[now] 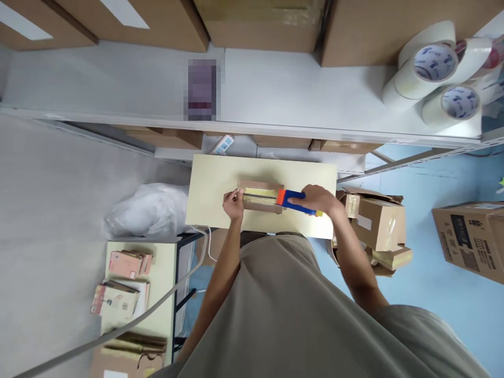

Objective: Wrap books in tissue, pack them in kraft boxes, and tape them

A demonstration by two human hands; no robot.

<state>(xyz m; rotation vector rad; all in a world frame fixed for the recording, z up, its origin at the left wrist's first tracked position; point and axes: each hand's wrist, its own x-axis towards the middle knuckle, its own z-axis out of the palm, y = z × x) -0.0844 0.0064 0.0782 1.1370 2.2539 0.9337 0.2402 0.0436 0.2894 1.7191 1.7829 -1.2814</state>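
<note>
A small brown cardboard box (262, 207) lies on the cream tabletop (212, 173) before me. Yellowish tape (260, 192) runs along its top, with a dark lengthwise line down the middle. My right hand (318, 198) is wrapped round a blue tape dispenser (293, 199). The dispenser's orange front end is over the right end of the box, and a yellow bit shows at its other end. At the box's left end, my left hand (233, 203) has its fingers pinched together against the edge. What lies between those fingertips is too small to make out.
A grey shelf (260, 94) crosses ahead, bearing large cartons (260, 31) and tape rolls (421, 68). Opened boxes (378, 226) stand right of the table. Left are a plastic-wrapped bundle (145, 212) and a side table (161, 283) with small packages. A grey cable (157, 304) passes over it.
</note>
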